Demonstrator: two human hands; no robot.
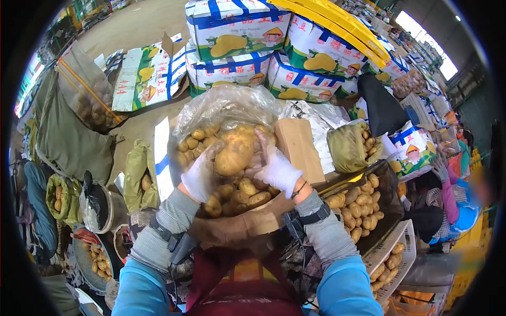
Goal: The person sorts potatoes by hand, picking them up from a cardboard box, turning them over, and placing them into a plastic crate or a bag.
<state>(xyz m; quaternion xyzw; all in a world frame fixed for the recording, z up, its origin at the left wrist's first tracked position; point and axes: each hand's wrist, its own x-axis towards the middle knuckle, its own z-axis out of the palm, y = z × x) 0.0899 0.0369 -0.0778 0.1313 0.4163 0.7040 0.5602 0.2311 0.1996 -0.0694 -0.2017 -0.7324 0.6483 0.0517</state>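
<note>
A large, pale brown potato (pixel 234 152) is held up between my two white-gloved hands, above an open carton lined with clear plastic (pixel 221 105). My left hand (pixel 201 169) grips its left side, the fingers partly blurred. On the other side, my right hand (pixel 278 169) curves its fingers and thumb around the potato's right edge. Beneath and around them, many smaller potatoes (pixel 247 187) fill the carton. A brown cardboard flap (pixel 234 226) folds down on the side nearest me.
Printed potato cartons (pixel 237 31) are stacked ahead, with a yellow crate (pixel 337 23) on top. To my right are a dark bin of potatoes (pixel 361 208), a white crate (pixel 392 258) and an olive bag (pixel 350 147). A bucket (pixel 110 210) stands left. Another person (pixel 456 205) sits far right.
</note>
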